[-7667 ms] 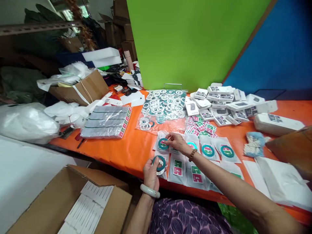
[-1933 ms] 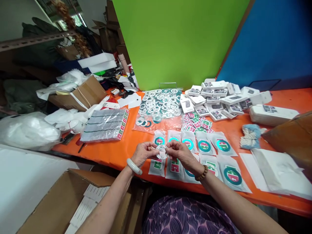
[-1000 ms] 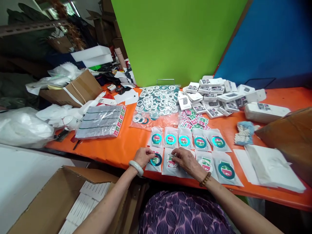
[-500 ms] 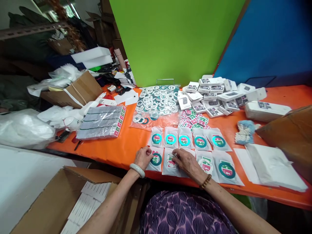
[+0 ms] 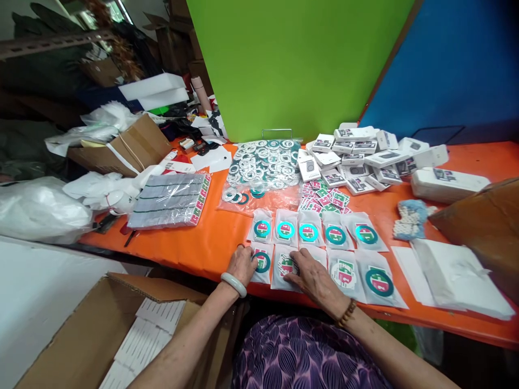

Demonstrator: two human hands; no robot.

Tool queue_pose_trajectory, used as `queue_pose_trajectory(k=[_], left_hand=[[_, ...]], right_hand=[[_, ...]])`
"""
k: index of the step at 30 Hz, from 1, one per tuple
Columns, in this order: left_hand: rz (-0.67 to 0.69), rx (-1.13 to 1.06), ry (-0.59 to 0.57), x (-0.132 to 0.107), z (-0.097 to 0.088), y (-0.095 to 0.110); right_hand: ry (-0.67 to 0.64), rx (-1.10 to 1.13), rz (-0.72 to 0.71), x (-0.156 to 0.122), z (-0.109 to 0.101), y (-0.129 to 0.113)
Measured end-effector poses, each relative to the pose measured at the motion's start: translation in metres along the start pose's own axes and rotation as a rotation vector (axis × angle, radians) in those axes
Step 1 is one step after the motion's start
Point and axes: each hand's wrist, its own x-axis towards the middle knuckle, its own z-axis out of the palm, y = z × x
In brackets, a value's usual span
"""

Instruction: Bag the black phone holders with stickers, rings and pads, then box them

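Note:
Two rows of frosted white pouches lie on the table, each with a pink-and-green card showing. My left hand (image 5: 242, 265), wearing a pale bangle, rests at the left edge of the first front-row pouch (image 5: 261, 276). Its fingers are bent together beside a teal ring (image 5: 263, 262); whether anything is between them is hidden. My right hand (image 5: 314, 275), with a beaded bracelet, reaches over the neighbouring pouch (image 5: 279, 282). Its thumb and forefinger are spread at the right side of a white ring (image 5: 280, 266) there. The palm covers most of a third pouch (image 5: 321, 253).
Behind the pouches lie loose cards (image 5: 324, 197) and a plastic bag of rings (image 5: 263, 162). Small white boxes (image 5: 352, 170) are heaped at the back right. A wrapped grey stack (image 5: 168, 200) lies left, a stack of white pouches (image 5: 458, 270) right. An open carton (image 5: 77, 329) stands below left.
My left hand has shifted slightly down and right, against the teal ring. The right hand's fingers have settled lower at the white ring's right side. The view has moved slightly.

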Motion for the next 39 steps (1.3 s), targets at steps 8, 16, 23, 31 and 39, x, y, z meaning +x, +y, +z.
queue_pose_trajectory(k=[8,16,23,31,39], left_hand=[[0.016,0.018,-0.010,0.000,0.003,0.001],[0.003,-0.035,0.034,0.000,0.006,-0.002],[0.133,-0.197,0.228,-0.013,0.009,0.000],[0.295,-0.439,0.235,-0.005,0.015,0.035],[0.379,-0.464,0.082,0.003,-0.008,0.097]], right_hand=[[0.032,-0.062,-0.008,-0.002,0.013,0.002],[0.015,-0.052,0.001,0.001,0.016,0.002],[0.104,-0.057,0.010,0.000,0.025,0.003],[0.206,-0.021,0.034,0.000,0.004,-0.001],[0.475,-0.011,-0.002,-0.026,-0.045,0.051]])
